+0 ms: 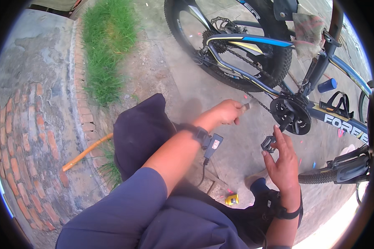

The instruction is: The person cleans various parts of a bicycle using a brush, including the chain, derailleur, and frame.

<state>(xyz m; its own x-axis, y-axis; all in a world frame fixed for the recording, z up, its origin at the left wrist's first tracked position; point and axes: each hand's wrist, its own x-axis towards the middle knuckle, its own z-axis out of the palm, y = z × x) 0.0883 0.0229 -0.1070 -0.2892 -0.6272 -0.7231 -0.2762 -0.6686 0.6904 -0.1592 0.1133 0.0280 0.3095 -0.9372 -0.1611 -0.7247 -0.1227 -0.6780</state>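
My left hand [229,112] is closed around a small brush-like tool [246,107], its blurred tip pointing at the bicycle chain [261,105]; contact with the chain cannot be told. On the right, my right hand [282,157] has its fingers spread beside the black pedal [268,143] and crank arm [286,123]; whether it touches them is unclear. The chainring [294,109] sits on the blue and black bicycle frame [322,113]. Toward the top, the rear wheel [285,63] carries a sprocket cassette [212,39]. A stained cloth [308,34] hangs on the frame.
A yellow container [232,199] lies on the concrete near my foot, and a blue can [327,85] is beyond the frame. A bottle cage [336,107] is fixed to the frame. Another bicycle tyre [318,178] is at the right. Grass [107,46] and brickwork [28,155] border the left.
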